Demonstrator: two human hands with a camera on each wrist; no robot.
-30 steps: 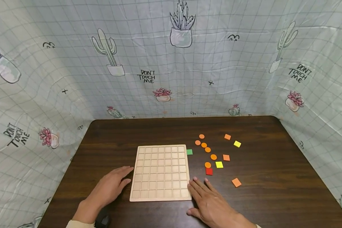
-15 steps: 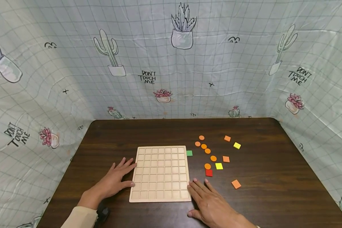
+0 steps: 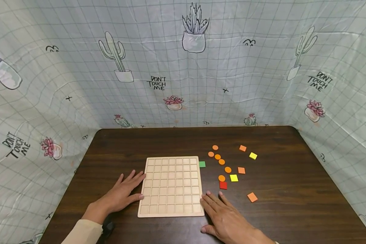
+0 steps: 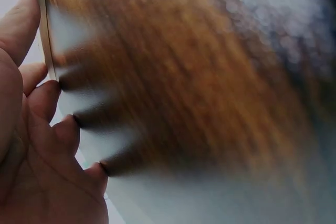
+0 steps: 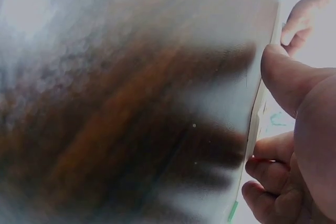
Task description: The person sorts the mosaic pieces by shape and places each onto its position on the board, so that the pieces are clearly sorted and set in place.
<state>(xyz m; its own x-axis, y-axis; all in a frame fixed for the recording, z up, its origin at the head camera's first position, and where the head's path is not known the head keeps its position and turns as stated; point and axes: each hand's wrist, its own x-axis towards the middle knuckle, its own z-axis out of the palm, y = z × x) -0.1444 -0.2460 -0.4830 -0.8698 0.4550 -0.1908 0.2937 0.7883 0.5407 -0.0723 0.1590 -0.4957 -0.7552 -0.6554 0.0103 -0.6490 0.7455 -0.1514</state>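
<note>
A pale wooden board (image 3: 171,186) with a grid of square recesses lies flat on the dark table. My left hand (image 3: 122,193) is spread at its left edge, thumb and a fingertip touching the rim. In the left wrist view the fingers of the left hand (image 4: 47,129) reach down to the tabletop beside the board's edge. My right hand (image 3: 224,215) lies with straight fingers at the lower right corner, fingertips against the right edge. From the right wrist view, the right hand's thumb (image 5: 281,74) stands apart from its other fingers. Neither hand holds anything.
A green square tile (image 3: 202,164) lies against the board's right edge. Further right are several orange discs (image 3: 221,162), a red square tile (image 3: 223,185), yellow tiles (image 3: 234,178) and orange square tiles (image 3: 252,197). A printed curtain (image 3: 177,67) surrounds the table (image 3: 116,145).
My left hand has spread its fingers and moved up against the board's left edge, its thumb now touching the rim. The right hand, board and pieces stay where they were.
</note>
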